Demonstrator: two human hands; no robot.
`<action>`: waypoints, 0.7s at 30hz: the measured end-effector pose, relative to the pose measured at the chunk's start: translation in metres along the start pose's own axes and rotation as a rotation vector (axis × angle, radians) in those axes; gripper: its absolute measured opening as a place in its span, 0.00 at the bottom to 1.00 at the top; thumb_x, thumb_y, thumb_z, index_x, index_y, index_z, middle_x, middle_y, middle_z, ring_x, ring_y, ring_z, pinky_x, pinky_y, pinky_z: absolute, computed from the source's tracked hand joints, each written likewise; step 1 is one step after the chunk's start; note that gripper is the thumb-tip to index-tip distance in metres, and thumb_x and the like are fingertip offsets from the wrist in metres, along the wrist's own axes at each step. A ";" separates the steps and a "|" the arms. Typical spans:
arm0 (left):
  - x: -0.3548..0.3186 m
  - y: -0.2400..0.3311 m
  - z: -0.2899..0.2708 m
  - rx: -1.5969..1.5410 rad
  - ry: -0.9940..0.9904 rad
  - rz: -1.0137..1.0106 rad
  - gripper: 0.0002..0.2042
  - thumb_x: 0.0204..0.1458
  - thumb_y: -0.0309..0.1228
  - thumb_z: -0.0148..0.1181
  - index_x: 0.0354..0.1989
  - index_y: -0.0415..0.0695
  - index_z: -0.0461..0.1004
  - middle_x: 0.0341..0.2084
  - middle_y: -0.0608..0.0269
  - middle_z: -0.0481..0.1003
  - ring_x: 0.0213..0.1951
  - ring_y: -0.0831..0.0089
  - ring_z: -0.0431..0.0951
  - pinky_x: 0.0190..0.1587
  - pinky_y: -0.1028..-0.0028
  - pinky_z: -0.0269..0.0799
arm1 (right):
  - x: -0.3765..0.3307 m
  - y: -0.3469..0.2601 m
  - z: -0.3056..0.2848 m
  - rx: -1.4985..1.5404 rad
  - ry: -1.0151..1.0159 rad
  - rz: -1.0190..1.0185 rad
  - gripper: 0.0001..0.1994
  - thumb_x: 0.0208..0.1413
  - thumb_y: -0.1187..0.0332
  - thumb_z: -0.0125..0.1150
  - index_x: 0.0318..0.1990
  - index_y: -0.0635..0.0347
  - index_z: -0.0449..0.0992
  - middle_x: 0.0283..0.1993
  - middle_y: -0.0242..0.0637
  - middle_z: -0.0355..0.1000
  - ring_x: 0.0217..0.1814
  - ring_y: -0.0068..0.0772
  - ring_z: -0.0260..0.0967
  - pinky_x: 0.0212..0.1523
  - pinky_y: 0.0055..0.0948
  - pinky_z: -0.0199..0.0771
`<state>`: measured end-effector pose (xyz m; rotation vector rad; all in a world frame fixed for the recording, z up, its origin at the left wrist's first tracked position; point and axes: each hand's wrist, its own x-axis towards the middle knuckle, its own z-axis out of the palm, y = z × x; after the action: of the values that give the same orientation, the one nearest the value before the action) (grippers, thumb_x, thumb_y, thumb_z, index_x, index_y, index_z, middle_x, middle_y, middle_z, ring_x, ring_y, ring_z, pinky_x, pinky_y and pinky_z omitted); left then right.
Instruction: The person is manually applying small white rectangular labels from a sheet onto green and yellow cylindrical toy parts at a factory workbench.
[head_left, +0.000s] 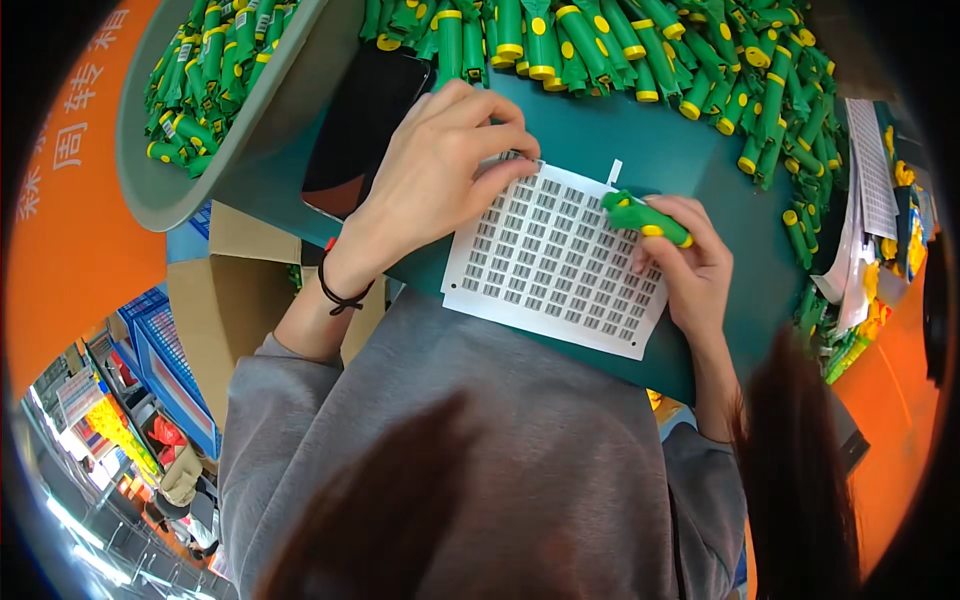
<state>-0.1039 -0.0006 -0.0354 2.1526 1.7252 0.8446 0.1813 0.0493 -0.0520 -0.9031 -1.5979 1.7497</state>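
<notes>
— Sticker sheet [555, 265] lies flat on the teal worktop [620, 140], between both hands?

— Yes. Left hand [435, 170] arches over its top-left corner, wrist bent, fingers [500, 180] pinched together on a sticker at the edge.

— And the right hand [690, 265]?

— Curled at the sheet's right edge, fingers closed around a green-and-yellow pen [645, 218], held near-horizontal.

— What have you got on?

— A grey sweatshirt [480, 440], soft and loose; both sleeves are pushed up past my forearms, bunched near the elbows.

— Anything on the wrists?

— A thin black hair tie [340, 295] round my left wrist, knotted, with short ends sticking out. My right wrist is bare. Dark hair [800, 470] hangs into view.
</notes>
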 end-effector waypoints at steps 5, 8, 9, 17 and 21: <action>-0.002 0.001 0.000 0.028 -0.007 0.074 0.06 0.46 0.31 0.69 0.32 0.46 0.80 0.36 0.69 0.75 0.42 0.67 0.73 0.46 0.67 0.68 | 0.002 0.011 0.010 -0.154 0.058 -0.126 0.15 0.57 0.83 0.58 0.52 0.71 0.75 0.57 0.43 0.64 0.49 0.29 0.71 0.50 0.26 0.74; 0.000 0.011 -0.007 -0.149 0.034 0.016 0.06 0.45 0.24 0.69 0.32 0.43 0.80 0.36 0.64 0.78 0.42 0.67 0.74 0.45 0.71 0.68 | 0.002 0.006 0.014 -0.063 0.049 -0.038 0.16 0.56 0.84 0.61 0.52 0.70 0.74 0.56 0.44 0.66 0.55 0.31 0.69 0.57 0.28 0.72; 0.003 0.018 -0.009 -0.157 0.028 0.019 0.06 0.45 0.24 0.69 0.32 0.43 0.80 0.36 0.64 0.78 0.42 0.67 0.74 0.45 0.71 0.68 | 0.001 0.007 0.017 -0.065 0.057 -0.032 0.16 0.56 0.84 0.61 0.52 0.70 0.74 0.56 0.44 0.66 0.55 0.31 0.69 0.57 0.28 0.72; 0.019 0.062 0.015 -0.771 -0.172 -0.222 0.04 0.54 0.24 0.64 0.36 0.38 0.78 0.41 0.58 0.77 0.46 0.72 0.76 0.51 0.73 0.69 | -0.003 0.009 0.015 0.062 0.039 -0.208 0.19 0.51 0.88 0.64 0.51 0.69 0.72 0.53 0.44 0.71 0.57 0.34 0.70 0.59 0.32 0.72; 0.025 0.064 0.022 -0.814 -0.182 -0.187 0.04 0.55 0.25 0.64 0.36 0.38 0.78 0.40 0.60 0.78 0.45 0.74 0.76 0.51 0.74 0.70 | -0.009 0.007 0.015 0.108 0.119 -0.155 0.21 0.50 0.89 0.63 0.53 0.68 0.72 0.55 0.44 0.69 0.59 0.34 0.69 0.59 0.32 0.73</action>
<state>-0.0365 0.0093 -0.0118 1.4457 1.1698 1.0254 0.1748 0.0323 -0.0575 -0.7944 -1.4426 1.6276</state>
